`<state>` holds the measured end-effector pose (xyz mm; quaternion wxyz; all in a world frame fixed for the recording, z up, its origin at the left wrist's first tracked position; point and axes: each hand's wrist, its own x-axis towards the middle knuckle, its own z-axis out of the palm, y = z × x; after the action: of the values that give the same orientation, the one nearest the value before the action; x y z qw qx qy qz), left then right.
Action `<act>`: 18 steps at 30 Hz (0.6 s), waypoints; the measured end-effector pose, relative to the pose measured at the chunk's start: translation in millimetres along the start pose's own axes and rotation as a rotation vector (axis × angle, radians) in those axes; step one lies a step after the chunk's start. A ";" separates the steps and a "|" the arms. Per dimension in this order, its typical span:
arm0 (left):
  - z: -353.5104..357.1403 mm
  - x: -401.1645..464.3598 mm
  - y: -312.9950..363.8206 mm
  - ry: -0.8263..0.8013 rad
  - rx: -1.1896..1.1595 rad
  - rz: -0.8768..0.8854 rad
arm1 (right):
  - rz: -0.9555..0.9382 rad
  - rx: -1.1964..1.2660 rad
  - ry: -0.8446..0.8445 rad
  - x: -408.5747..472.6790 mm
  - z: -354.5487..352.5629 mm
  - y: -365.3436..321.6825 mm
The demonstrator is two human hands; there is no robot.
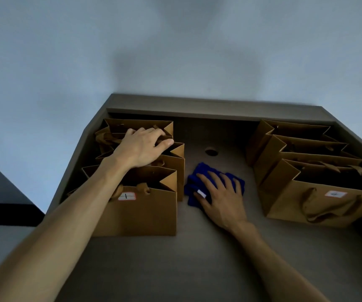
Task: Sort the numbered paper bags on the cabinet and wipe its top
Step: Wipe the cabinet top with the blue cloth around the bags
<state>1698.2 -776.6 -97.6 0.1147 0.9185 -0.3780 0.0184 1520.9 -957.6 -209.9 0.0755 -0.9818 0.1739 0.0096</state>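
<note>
With paper bags already split into a left row (136, 205) and a right row (306, 192), sorting looks mostly done, wiping underway: right hand (221, 199) spread flat on blue cloth (197, 188) on cabinet top (175, 269) between rows, left hand (142, 147) curled over left-row bag rims.
</note>
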 end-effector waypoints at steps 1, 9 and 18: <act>0.3 1.0 -0.7 0.006 -0.001 0.003 | -0.009 -0.008 -0.016 -19.1 1.6 -1.2; 3.2 9.5 -4.1 0.015 0.028 0.018 | -0.117 -0.042 0.067 -137.5 23.0 0.8; 1.7 4.3 -0.9 0.013 0.041 0.028 | -0.002 -0.027 -0.022 19.2 -1.1 -2.7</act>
<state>1701.8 -779.4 -98.9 0.0980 0.9151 -0.3897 0.0334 1539.9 -961.8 -209.2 0.0640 -0.9828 0.1717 0.0226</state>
